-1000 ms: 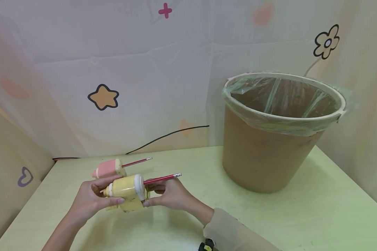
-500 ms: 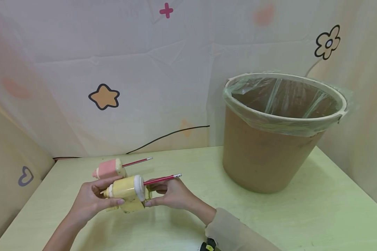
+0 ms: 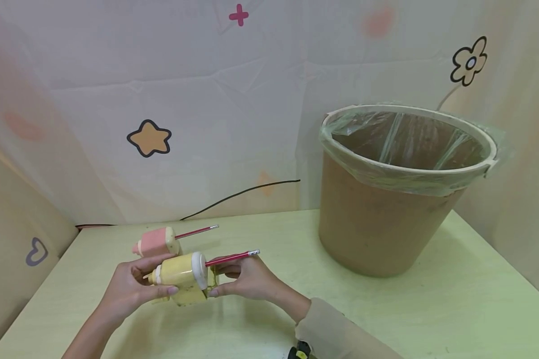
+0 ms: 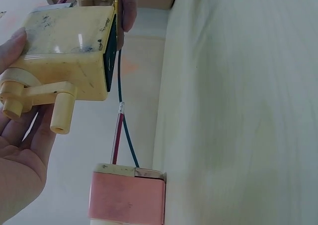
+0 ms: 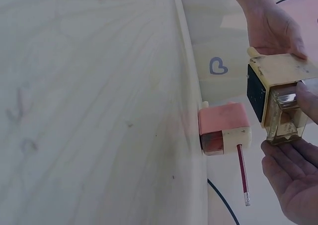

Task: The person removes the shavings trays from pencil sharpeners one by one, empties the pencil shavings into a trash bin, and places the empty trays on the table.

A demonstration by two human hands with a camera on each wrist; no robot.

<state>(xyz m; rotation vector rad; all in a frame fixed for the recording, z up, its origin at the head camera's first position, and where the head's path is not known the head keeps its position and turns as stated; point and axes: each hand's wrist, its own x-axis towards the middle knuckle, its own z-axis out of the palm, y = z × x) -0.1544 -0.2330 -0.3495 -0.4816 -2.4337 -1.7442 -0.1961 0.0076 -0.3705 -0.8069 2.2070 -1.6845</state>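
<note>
The clear drawer (image 5: 285,125) has slid outward; left hand (image 3: 132,285) grips yellow sharpener (image 3: 177,270), right hand (image 3: 250,280) pinches drawer: apparent extraction, requiring straight pull.

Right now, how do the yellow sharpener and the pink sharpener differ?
The yellow sharpener is held up in the left hand, while the pink sharpener stands on the table. The yellow one's clear drawer sticks out, pinched by the right hand; the pink one's drawer looks flush with its body. Both have a red pencil sticking out.
</note>
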